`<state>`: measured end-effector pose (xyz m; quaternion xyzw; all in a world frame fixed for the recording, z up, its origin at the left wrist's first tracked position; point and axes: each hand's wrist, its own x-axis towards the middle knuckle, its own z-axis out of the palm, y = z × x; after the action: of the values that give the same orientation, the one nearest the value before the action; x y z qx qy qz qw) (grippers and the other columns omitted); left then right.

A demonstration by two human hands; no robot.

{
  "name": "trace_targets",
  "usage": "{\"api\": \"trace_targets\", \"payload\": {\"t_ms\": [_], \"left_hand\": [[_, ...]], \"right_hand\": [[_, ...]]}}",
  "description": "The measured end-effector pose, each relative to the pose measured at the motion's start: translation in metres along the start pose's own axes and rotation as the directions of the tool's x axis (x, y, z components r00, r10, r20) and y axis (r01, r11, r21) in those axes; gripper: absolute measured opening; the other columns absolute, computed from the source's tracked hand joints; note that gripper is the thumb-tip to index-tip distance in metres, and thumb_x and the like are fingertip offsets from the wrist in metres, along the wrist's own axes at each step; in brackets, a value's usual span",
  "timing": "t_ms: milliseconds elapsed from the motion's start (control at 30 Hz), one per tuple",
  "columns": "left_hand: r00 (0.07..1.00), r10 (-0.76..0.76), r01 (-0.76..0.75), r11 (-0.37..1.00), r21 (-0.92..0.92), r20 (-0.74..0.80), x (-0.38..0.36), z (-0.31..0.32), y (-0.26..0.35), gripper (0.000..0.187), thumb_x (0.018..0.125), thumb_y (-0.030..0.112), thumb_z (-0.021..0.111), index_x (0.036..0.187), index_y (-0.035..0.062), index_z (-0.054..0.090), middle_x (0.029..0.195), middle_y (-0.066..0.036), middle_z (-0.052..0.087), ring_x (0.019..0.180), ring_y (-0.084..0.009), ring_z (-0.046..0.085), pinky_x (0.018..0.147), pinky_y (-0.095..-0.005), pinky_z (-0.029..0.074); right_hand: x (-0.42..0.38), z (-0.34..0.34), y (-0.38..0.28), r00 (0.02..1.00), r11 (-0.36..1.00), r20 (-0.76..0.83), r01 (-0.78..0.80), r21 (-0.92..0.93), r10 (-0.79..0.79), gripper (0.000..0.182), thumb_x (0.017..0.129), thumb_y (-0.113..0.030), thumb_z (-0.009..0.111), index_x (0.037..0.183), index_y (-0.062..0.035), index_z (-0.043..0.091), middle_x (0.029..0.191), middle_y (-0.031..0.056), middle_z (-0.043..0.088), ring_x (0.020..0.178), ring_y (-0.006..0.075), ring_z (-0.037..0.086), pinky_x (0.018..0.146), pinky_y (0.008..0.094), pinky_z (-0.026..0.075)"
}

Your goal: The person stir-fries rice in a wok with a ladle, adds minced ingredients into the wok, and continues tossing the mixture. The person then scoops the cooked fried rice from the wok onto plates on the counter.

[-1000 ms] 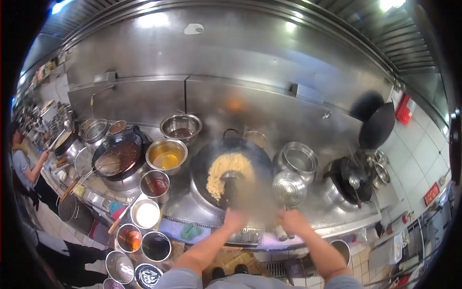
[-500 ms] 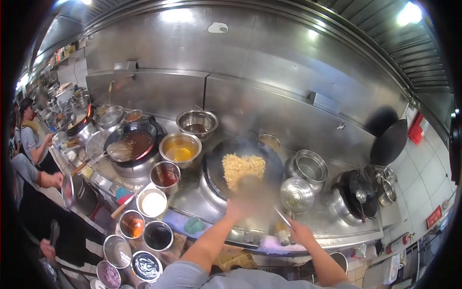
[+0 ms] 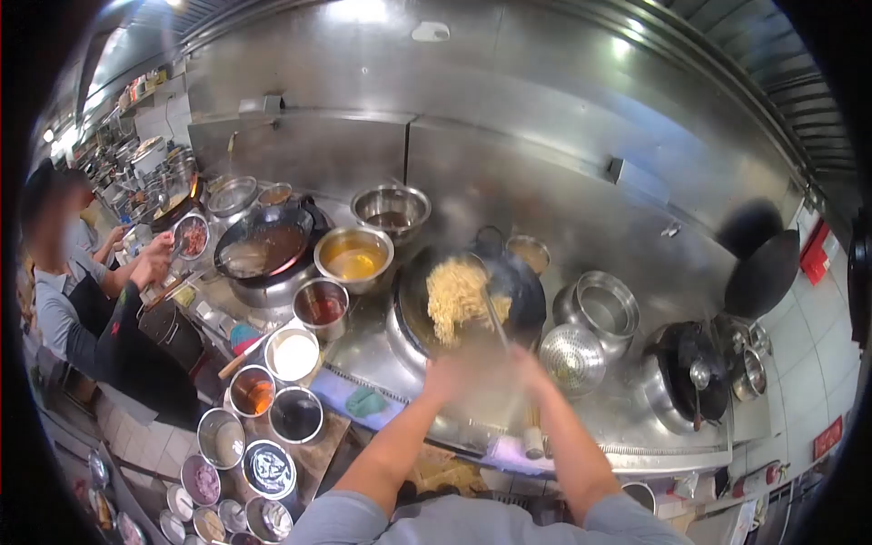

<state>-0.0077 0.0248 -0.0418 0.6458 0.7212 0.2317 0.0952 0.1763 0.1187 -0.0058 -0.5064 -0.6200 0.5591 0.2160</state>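
Note:
A dark wok [image 3: 525,300] sits on the burner ahead of me, holding a heap of pale yellow noodle-like food [image 3: 457,289]. My right hand [image 3: 527,368] is closed around the handle of a long metal ladle [image 3: 497,313], whose head is buried in the food. My left hand [image 3: 443,374] is at the wok's near rim; a blurred patch covers its fingers, so whatever it grips is hidden. Just right of the wok, a perforated strainer [image 3: 572,357] rests against a steel pot [image 3: 607,313].
Bowls of yellow liquid [image 3: 354,259] and red sauce [image 3: 321,307] stand left of the wok. Several seasoning containers [image 3: 295,414] crowd the near left. A second wok [image 3: 263,243] holds brown liquid. A co-worker [image 3: 77,300] stands at left holding a bowl of reddish food [image 3: 193,234].
The food has shifted and heaped up toward the wok's far side. My right hand has moved up and left, carrying the ladle deeper into the wok. The co-worker has come closer into view.

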Motion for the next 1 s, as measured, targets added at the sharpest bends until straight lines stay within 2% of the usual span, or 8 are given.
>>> {"api": "trace_targets", "payload": {"t_ms": [100, 200, 267, 400, 533, 667, 833, 1000], "left_hand": [[0.995, 0.038, -0.039, 0.999, -0.013, -0.097, -0.005, -0.001, 0.0, 0.034, 0.086, 0.046, 0.055, 0.1, 0.0174, 0.067, 0.093, -0.003, 0.061, 0.101, -0.0231, 0.055, 0.08, -0.0492, 0.037], [0.993, 0.009, -0.015, 0.998, -0.054, -0.115, -0.008, -0.001, 0.004, 0.029, 0.087, 0.043, 0.057, 0.102, 0.0213, 0.068, 0.097, -0.002, 0.062, 0.103, -0.0218, 0.054, 0.082, -0.0487, 0.036], [0.996, 0.002, -0.01, 0.996, -0.085, -0.094, -0.008, -0.004, 0.006, 0.026, 0.087, 0.04, 0.057, 0.101, 0.0225, 0.069, 0.099, -0.001, 0.063, 0.103, -0.0215, 0.053, 0.083, -0.0483, 0.035], [0.969, 0.021, -0.056, 0.99, -0.132, -0.247, -0.009, -0.009, 0.009, 0.016, 0.083, 0.029, 0.064, 0.095, 0.021, 0.071, 0.097, 0.001, 0.066, 0.096, -0.0215, 0.055, 0.081, -0.0434, 0.033], [0.857, 0.169, -0.257, 0.959, -0.119, -0.486, -0.049, -0.024, 0.024, 0.018, 0.076, 0.021, 0.07, 0.094, 0.0203, 0.071, 0.093, 0.003, 0.064, 0.086, -0.0212, 0.055, 0.076, -0.0378, 0.034], [0.944, 0.207, -0.203, 0.978, 0.043, -0.259, -0.113, 0.069, -0.019, 0.021, 0.076, 0.024, 0.069, 0.097, 0.0209, 0.071, 0.095, 0.004, 0.061, 0.092, -0.0208, 0.055, 0.083, -0.0434, 0.035], [1.0, 0.028, -0.028, 0.997, 0.071, 0.0, -0.134, 0.075, -0.021, 0.025, 0.078, 0.03, 0.065, 0.101, 0.0212, 0.069, 0.107, -0.001, 0.061, 0.107, -0.0226, 0.053, 0.09, -0.0556, 0.034], [0.933, -0.359, 0.346, 0.874, 0.34, -0.026, -0.092, -0.016, -0.079, 0.063, 0.074, 0.037, 0.069, 0.132, 0.0212, 0.049, 0.129, -0.016, 0.048, 0.122, -0.031, 0.044, 0.097, -0.0587, 0.031]], "right_hand": [[-0.016, -0.035, -0.025, 0.785, 0.506, 0.066, 0.458, -0.731, -0.615, 0.048, 0.093, -0.018, 0.052, 0.139, -0.009, 0.041, 0.09, 0.0122, 0.066, 0.055, 0.0208, 0.06, 0.048, 0.0336, 0.048], [-0.08, -0.039, -0.072, 0.844, 0.541, 0.093, 0.419, -0.729, -0.528, 0.049, 0.095, -0.021, 0.049, 0.141, -0.012, 0.039, 0.085, 0.0107, 0.064, 0.054, 0.0194, 0.058, 0.047, 0.0322, 0.047], [-0.11, -0.026, -0.083, 0.997, 0.986, 0.07, -0.028, -0.161, 0.04, 0.046, 0.097, -0.023, 0.046, 0.141, -0.0147, 0.037, 0.076, 0.0089, 0.058, 0.051, 0.0175, 0.053, 0.044, 0.0308, 0.044], [-0.05, -0.004, 0.026, 0.88, 0.564, 0.454, -0.449, 0.693, 0.142, 0.041, 0.098, -0.023, 0.046, 0.137, -0.0187, 0.034, 0.069, 0.005, 0.05, 0.047, 0.0141, 0.046, 0.04, 0.0285, 0.04], [-0.019, -0.006, -0.015, 0.981, 0.984, 0.112, -0.166, 0.071, 0.157, 0.039, 0.097, -0.023, 0.049, 0.131, -0.0155, 0.032, 0.068, 0.0052, 0.049, 0.046, 0.0142, 0.045, 0.039, 0.0291, 0.038], [-0.075, -0.046, -0.03, 0.966, 0.852, 0.031, 0.242, -0.464, -0.258, 0.034, 0.097, -0.023, 0.047, 0.129, -0.0144, 0.037, 0.068, 0.0051, 0.049, 0.048, 0.0145, 0.048, 0.039, 0.0283, 0.038], [-0.098, -0.054, 0.025, 0.843, 0.558, 0.427, -0.537, 0.633, 0.327, 0.042, 0.098, -0.018, 0.046, 0.136, -0.0169, 0.031, 0.071, 0.0049, 0.051, 0.041, 0.0125, 0.043, 0.036, 0.0258, 0.037], [-0.065, -0.003, 0.034, 0.998, 0.975, -0.051, 0.008, -0.221, -0.02, 0.046, 0.093, -0.02, 0.054, 0.134, -0.011, 0.036, 0.065, 0.0058, 0.053, 0.051, 0.0167, 0.055, 0.046, 0.0329, 0.043]]}}
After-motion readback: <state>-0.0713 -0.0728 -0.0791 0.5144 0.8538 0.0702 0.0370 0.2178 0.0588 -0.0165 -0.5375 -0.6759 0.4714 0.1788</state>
